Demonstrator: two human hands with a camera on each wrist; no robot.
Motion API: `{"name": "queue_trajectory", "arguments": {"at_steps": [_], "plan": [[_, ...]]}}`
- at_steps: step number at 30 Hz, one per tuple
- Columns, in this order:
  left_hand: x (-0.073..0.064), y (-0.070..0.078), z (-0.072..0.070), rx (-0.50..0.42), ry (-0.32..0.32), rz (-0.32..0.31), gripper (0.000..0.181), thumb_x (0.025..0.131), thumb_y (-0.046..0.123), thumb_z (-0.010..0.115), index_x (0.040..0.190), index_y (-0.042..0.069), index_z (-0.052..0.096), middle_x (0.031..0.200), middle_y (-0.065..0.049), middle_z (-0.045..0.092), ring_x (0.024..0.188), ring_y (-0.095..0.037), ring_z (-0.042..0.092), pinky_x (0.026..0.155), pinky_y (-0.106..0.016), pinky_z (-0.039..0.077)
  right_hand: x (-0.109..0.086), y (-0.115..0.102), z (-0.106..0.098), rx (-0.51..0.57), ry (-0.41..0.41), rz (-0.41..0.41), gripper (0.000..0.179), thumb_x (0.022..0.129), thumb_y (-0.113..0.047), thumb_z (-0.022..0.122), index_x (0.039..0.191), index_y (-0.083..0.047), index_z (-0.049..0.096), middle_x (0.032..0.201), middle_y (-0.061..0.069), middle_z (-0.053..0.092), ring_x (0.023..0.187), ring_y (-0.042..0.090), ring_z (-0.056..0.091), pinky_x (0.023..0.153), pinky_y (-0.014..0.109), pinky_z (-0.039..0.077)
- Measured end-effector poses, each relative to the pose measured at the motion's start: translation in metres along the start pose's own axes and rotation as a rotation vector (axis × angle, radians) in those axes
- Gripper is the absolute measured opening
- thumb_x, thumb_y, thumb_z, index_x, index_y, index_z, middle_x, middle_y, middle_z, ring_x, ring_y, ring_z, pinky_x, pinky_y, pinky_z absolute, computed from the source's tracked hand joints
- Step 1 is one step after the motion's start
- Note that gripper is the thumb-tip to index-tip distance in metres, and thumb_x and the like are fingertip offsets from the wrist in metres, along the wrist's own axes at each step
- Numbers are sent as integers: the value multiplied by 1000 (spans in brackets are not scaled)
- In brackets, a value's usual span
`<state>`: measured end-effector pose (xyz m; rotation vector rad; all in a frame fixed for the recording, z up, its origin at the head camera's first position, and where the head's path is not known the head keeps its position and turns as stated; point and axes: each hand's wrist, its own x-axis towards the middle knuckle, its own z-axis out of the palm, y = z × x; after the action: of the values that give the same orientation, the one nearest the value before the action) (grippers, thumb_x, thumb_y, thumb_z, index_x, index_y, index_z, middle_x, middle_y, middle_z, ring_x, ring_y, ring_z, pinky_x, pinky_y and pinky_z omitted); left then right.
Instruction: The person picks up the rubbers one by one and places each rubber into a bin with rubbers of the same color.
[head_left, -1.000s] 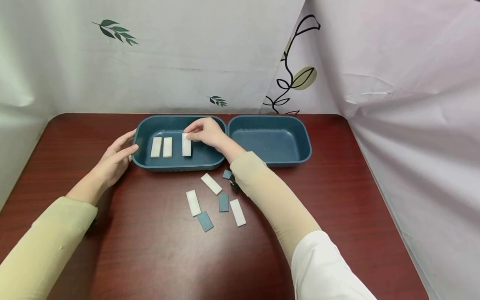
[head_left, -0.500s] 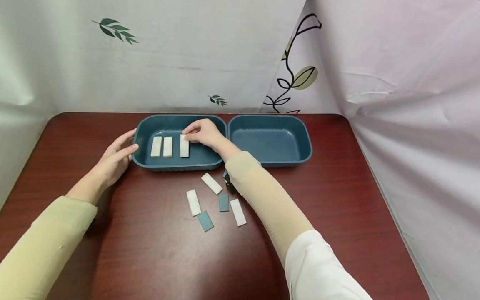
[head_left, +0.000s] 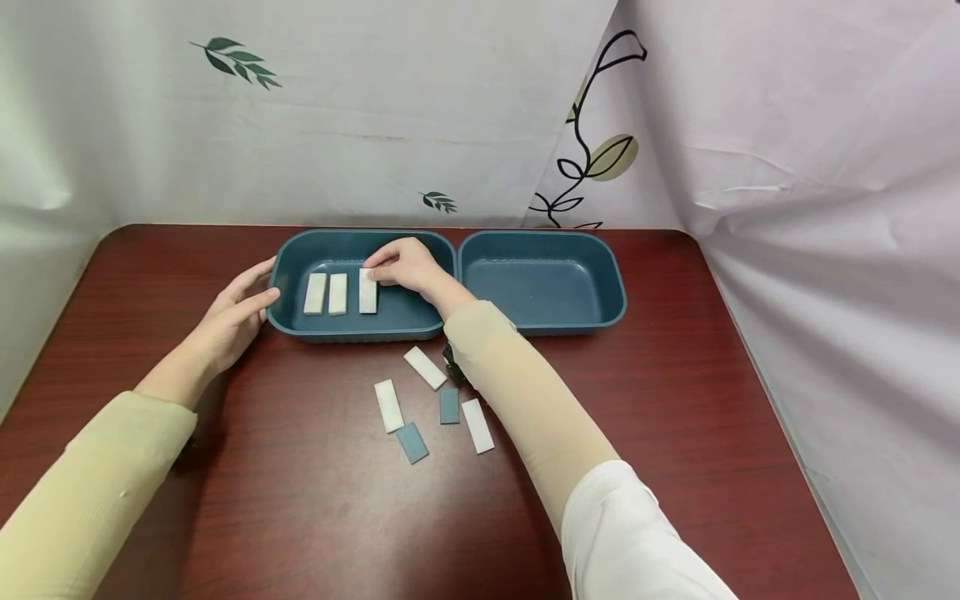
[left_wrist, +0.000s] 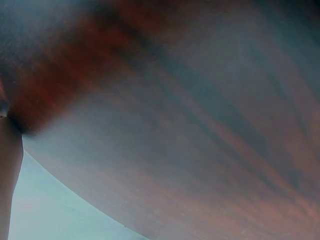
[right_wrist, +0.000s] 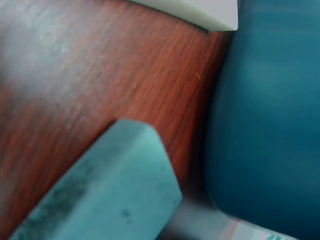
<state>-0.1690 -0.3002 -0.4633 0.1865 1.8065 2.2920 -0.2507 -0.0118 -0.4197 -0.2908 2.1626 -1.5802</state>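
In the head view, my right hand [head_left: 411,268] pinches the top end of a white rectangular block [head_left: 367,296] inside the left blue tray [head_left: 360,337]. Two more white blocks lie side by side to its left, a nearer one [head_left: 337,294] and a farther one [head_left: 315,294]. My left hand [head_left: 232,321] rests against the tray's left end, thumb at the rim and fingers extended along the outside; some fingertips are hidden. Neither hand's grip shows in the wrist views; the left one is mostly blurred tabletop.
A second blue tray [head_left: 540,287] adjoins on the right. In front lie several white blocks [head_left: 388,406] and blue-grey blocks [head_left: 412,442]. The right wrist view shows a blue-grey block [right_wrist: 115,195] close to a tray's outer wall [right_wrist: 265,110]. A curtain [head_left: 337,117] hangs behind.
My right hand has shifted slightly left with the white block, which now stands a little closer to the other two. The left hand stays at the tray's end.
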Motion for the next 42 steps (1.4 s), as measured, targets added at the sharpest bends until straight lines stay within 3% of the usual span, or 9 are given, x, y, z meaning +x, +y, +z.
{"name": "queue_trajectory", "arguments": {"at_steps": [20, 27, 34, 42], "plan": [[-1, 1, 0, 17, -6, -4, 48, 111, 6, 50, 157, 20, 44, 146, 9, 48, 122, 0, 58, 98, -10, 50, 5, 1, 7, 17, -18, 22, 22, 100, 0, 72, 120, 8, 76, 124, 26, 74, 115, 37, 73, 86, 27, 63], [0, -1, -1, -1, -4, -2, 48, 111, 4, 49, 156, 21, 44, 147, 8, 48, 124, -1, 58, 98, -10, 50, 8, -1, 5, -147, -30, 48, 22, 101, -7, 73, 121, 2, 77, 123, 19, 76, 109, 28, 76, 84, 23, 62], [0, -1, -1, -7, -9, 0, 48, 111, 4, 48, 156, 20, 43, 148, 8, 48, 124, -1, 58, 98, -10, 49, 10, 2, 5, -365, -23, -12, 21, 100, -14, 76, 119, -6, 80, 118, 12, 79, 104, 21, 73, 82, 22, 57], [0, 0, 0, 3, -1, -5, 49, 111, 5, 49, 157, 20, 43, 148, 9, 48, 126, 0, 57, 100, -11, 47, 9, 2, 4, -431, -53, -56, 31, 94, -13, 82, 124, -5, 77, 122, 12, 77, 112, 21, 71, 88, 21, 55]]}}
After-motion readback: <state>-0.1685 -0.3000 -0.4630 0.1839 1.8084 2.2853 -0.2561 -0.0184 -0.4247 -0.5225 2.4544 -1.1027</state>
